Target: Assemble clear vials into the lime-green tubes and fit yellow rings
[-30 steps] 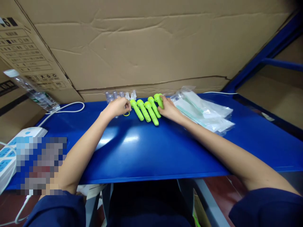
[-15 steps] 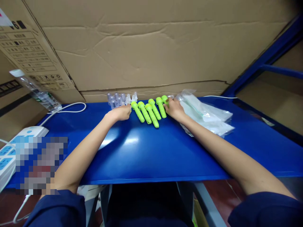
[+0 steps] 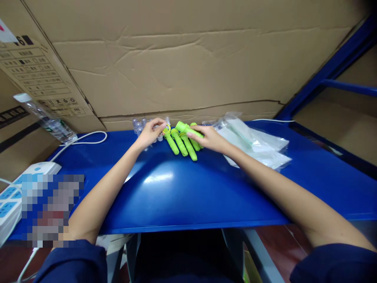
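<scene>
My left hand (image 3: 153,131) pinches a small yellow ring (image 3: 167,129) between thumb and fingers, just above the wide end of a green piece. In my right hand (image 3: 207,137) is a lime-green flashlight-shaped tube (image 3: 184,127), its wider end pointing left toward the ring. Beneath it, several more lime-green tubes (image 3: 180,144) lie side by side on the blue table (image 3: 165,204). Behind my left hand stand several small clear plastic cups (image 3: 137,125), partly hidden by the fingers.
Clear plastic bags with white contents (image 3: 259,143) lie to the right. On the left are a water bottle (image 3: 48,120), a white cable and a power strip (image 3: 14,192) beside a blurred-out item. Cardboard (image 3: 176,67) walls the back, and a blue metal frame (image 3: 347,86) rises at right.
My right hand has lifted a green tube off the right end of the row and carried it left. My left hand has risen slightly, bringing the yellow ring into view.
</scene>
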{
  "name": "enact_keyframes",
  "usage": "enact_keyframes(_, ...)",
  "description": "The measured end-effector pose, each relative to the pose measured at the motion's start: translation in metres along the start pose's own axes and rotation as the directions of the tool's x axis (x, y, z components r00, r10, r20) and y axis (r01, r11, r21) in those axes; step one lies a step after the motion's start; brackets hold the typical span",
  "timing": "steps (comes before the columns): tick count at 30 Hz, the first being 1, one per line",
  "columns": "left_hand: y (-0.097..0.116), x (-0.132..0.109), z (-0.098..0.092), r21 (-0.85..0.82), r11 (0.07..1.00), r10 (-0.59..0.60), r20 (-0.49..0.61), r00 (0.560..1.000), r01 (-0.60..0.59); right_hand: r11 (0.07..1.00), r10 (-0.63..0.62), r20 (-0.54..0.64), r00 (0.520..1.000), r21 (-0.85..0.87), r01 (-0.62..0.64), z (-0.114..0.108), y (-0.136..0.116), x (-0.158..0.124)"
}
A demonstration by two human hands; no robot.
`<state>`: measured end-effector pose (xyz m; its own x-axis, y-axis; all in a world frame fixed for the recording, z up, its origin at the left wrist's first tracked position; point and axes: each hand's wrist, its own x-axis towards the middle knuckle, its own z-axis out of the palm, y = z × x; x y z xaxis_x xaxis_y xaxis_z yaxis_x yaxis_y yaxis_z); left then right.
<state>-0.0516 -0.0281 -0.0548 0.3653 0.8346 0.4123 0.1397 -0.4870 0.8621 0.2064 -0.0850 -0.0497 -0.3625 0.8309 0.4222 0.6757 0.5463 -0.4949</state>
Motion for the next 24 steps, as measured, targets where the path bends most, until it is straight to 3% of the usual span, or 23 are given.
enact_keyframes(3, -0.001, -0.003, 0.008, -0.04, 0.999, -0.032, -0.062, 0.998, 0.029, 0.993, -0.109, 0.043, 0.993, 0.038, 0.108, 0.013, -0.009, -0.004)
enact_keyframes(10, 0.003, -0.009, 0.02, -0.099, 0.991, -0.096, -0.016, 0.995, 0.094, 0.986, -0.168, 0.018, 0.986, 0.02, 0.167, 0.021, -0.011, -0.006)
enact_keyframes(15, 0.002, -0.012, 0.02, -0.088, 0.99, -0.104, 0.093, 0.99, 0.112, 0.998, -0.066, 0.051, 0.997, -0.008, 0.066, 0.018, -0.009, -0.004)
enact_keyframes(18, 0.006, -0.014, 0.028, -0.062, 0.996, -0.054, 0.089, 0.995, 0.06, 1.0, 0.017, 0.001, 1.0, -0.014, -0.017, 0.018, -0.015, -0.004)
enact_keyframes(20, 0.008, -0.016, 0.034, -0.047, 0.999, -0.014, 0.088, 0.996, 0.018, 0.996, 0.064, 0.002, 0.998, 0.063, -0.064, 0.018, -0.022, -0.007)
enact_keyframes(24, 0.008, -0.017, 0.04, -0.04, 0.999, 0.036, 0.109, 0.993, -0.032, 0.93, 0.129, 0.165, 0.978, 0.323, -0.177, 0.016, -0.035, -0.012)
